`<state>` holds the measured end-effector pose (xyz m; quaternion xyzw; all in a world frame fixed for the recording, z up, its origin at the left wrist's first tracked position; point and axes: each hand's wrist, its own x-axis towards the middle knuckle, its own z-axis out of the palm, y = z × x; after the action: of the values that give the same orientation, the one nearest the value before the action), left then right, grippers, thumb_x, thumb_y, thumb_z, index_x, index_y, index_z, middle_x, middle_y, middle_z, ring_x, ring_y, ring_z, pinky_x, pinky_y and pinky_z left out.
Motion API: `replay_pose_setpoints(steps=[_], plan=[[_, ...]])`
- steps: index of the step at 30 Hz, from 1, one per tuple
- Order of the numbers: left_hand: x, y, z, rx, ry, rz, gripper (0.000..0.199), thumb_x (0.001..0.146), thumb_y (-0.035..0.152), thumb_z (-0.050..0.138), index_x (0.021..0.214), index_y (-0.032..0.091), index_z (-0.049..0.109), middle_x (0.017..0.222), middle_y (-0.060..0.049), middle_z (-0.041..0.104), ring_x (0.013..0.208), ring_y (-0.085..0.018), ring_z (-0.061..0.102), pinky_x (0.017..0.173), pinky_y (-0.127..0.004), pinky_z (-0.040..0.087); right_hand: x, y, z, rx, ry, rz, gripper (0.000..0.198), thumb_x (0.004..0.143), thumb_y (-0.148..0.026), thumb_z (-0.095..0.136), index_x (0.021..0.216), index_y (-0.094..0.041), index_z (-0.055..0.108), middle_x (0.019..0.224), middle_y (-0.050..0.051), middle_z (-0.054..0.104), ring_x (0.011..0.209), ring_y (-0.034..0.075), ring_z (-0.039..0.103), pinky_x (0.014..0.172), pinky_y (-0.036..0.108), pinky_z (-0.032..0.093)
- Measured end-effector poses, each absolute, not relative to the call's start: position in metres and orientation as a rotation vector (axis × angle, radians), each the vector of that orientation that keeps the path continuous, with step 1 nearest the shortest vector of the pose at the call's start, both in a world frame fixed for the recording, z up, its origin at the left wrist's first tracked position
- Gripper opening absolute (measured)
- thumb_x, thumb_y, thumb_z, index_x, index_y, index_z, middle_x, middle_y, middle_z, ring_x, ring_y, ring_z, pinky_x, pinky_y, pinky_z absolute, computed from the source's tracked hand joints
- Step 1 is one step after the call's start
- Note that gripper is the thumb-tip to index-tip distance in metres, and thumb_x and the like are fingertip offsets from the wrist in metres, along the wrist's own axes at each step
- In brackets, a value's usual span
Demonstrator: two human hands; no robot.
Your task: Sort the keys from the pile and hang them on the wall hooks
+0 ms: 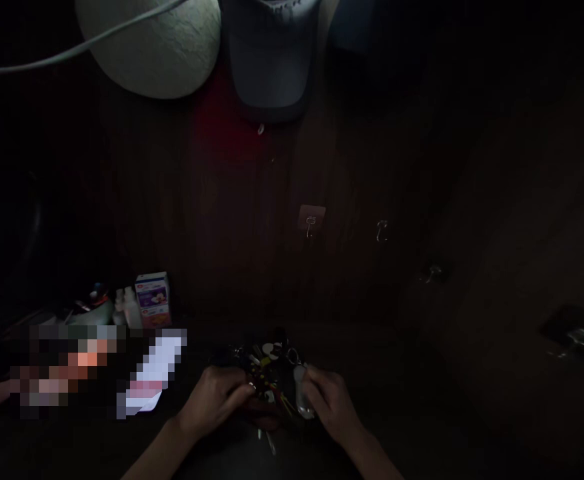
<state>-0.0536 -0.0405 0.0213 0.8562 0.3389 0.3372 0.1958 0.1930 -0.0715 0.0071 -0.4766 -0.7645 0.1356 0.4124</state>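
In dim light, my left hand (217, 400) is closed in a pinch by the left side of a small jumbled heap. What its fingers hold, if anything, is too dark to make out. A pale oblong thing with a rounded end (303, 393) stands at the fingertips of my right hand (329, 400), which is closed on its edge; a metal ring (292, 356) lies just above it. Between my hands are small yellow-and-black pieces (265, 363), a pale round disc (269, 349) and a dark reddish-brown item (262, 419). Thin metal pieces (271, 443) lie in front.
Left of my hands lies a bright pixelated slab (155, 367). Two small cartons (153, 300) and white bottles (131, 308) stand behind it. Caps (272, 67) hang on the dark wall, with several hooks (311, 223) below. A pale cable (72, 53) crosses the upper left.
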Motion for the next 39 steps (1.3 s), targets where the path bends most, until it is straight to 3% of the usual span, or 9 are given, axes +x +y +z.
replay_pose_setpoints(steps=[4,8,14,27,30,33,35,37,39], plan=[[-0.056,-0.035,0.043,2.11,1.007,1.097,0.059,0.086,0.057,0.026,0.049,0.017,0.05,0.045,0.001,0.047,0.044,-0.01,0.044,0.046,-0.02,0.031,0.194,-0.067,0.035,-1.175,-1.635,0.588,0.048,0.09,-0.052,0.025,0.058,-0.021,0.042,0.053,-0.003,0.038,0.048,0.01,0.035,0.046,0.023,0.028],[-0.06,-0.021,0.055,1.695,1.141,1.122,0.075,0.081,0.067,0.003,0.05,0.018,0.05,0.037,0.002,0.042,0.033,-0.009,0.034,0.038,-0.021,0.024,0.199,-0.054,0.056,-1.155,-1.364,0.849,0.069,0.081,-0.069,0.005,0.053,-0.02,0.044,0.046,-0.004,0.029,0.043,0.009,0.026,0.043,0.023,0.021],[-0.07,-0.004,0.04,1.448,1.263,1.064,0.082,0.072,0.074,-0.007,0.046,0.018,0.048,0.034,0.001,0.041,0.03,-0.008,0.031,0.036,-0.021,0.019,0.209,-0.037,0.037,-1.274,-1.143,1.093,0.076,0.066,-0.084,0.004,0.044,-0.021,0.04,0.037,-0.007,0.019,0.035,0.006,0.014,0.04,0.023,0.008],[-0.072,0.001,0.033,1.433,1.272,1.106,0.081,0.076,0.071,-0.003,0.046,0.018,0.05,0.034,0.001,0.042,0.03,-0.008,0.033,0.037,-0.021,0.022,0.205,-0.036,0.033,-1.307,-1.152,1.058,0.074,0.068,-0.082,0.009,0.044,-0.02,0.041,0.038,-0.006,0.024,0.037,0.007,0.019,0.041,0.023,0.013],[-0.066,0.006,0.036,1.459,1.27,1.125,0.079,0.079,0.068,-0.002,0.047,0.018,0.051,0.036,0.001,0.043,0.031,-0.009,0.036,0.038,-0.021,0.025,0.204,-0.031,0.026,-1.301,-1.146,0.984,0.073,0.071,-0.079,0.009,0.049,-0.02,0.047,0.04,-0.004,0.032,0.037,0.009,0.026,0.039,0.023,0.017],[-0.058,0.013,0.035,1.521,1.348,1.16,0.069,0.085,0.061,0.012,0.062,0.017,0.06,0.049,-0.001,0.056,0.041,-0.012,0.05,0.042,-0.023,0.035,0.204,-0.023,0.014,-1.322,-1.136,0.737,0.066,0.077,-0.072,0.018,0.067,-0.02,0.059,0.06,0.003,0.056,0.051,0.014,0.047,0.044,0.025,0.034],[-0.052,0.018,0.029,1.648,1.436,1.258,0.047,0.087,0.05,0.031,0.081,0.018,0.064,0.071,-0.003,0.066,0.062,-0.016,0.062,0.056,-0.027,0.045,0.204,-0.017,0.003,-1.375,-1.171,0.57,0.052,0.078,-0.063,0.034,0.082,-0.02,0.063,0.086,0.007,0.064,0.074,0.019,0.058,0.062,0.029,0.045],[-0.047,0.022,0.018,1.848,1.491,1.408,0.027,0.085,0.033,0.043,0.096,0.021,0.064,0.095,-0.005,0.067,0.089,-0.02,0.062,0.078,-0.033,0.047,0.205,-0.014,-0.008,-1.429,-1.269,0.47,0.04,0.075,-0.054,0.048,0.093,-0.022,0.063,0.101,0.007,0.063,0.093,0.023,0.058,0.079,0.034,0.045],[-0.042,0.024,0.005,2.044,1.466,1.471,0.027,0.083,0.02,0.044,0.101,0.023,0.064,0.105,-0.005,0.065,0.102,-0.021,0.056,0.091,-0.039,0.043,0.207,-0.011,-0.017,-1.444,-1.379,0.425,0.034,0.074,-0.046,0.052,0.097,-0.023,0.063,0.106,0.007,0.063,0.1,0.024,0.056,0.087,0.038,0.043]])
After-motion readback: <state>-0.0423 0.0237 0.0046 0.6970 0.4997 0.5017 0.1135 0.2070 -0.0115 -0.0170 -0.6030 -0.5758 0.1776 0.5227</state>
